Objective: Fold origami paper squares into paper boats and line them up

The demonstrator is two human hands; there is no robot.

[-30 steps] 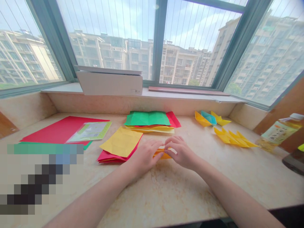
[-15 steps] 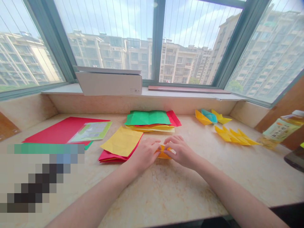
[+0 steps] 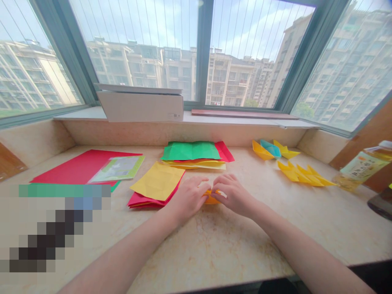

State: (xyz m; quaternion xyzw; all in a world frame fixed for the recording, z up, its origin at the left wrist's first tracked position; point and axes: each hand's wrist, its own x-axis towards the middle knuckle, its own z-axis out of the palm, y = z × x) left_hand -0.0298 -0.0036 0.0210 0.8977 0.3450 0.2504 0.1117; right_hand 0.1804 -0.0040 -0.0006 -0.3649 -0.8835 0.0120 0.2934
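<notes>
Between my hands is a small folded piece of orange-yellow paper, partly covered by my fingers. My left hand pinches its left side with thumb and fingers. My right hand grips the right side the same way, its fingers curled. Just left of my left hand lies a pile of creased sheets, a yellow sheet on top of red ones. Beyond my hands rests a stack of creased paper with a green sheet uppermost.
Folded paper boats, yellow and blue, stand at the back right, with a row of yellow ones before them. A bottle leans at the far right. Red paper and a plastic packet lie left. A white box sits on the sill.
Both hands stay almost in place on the orange-yellow paper. Its front edge now looks more rounded, and my fingers have shifted slightly. The other things have not moved.
</notes>
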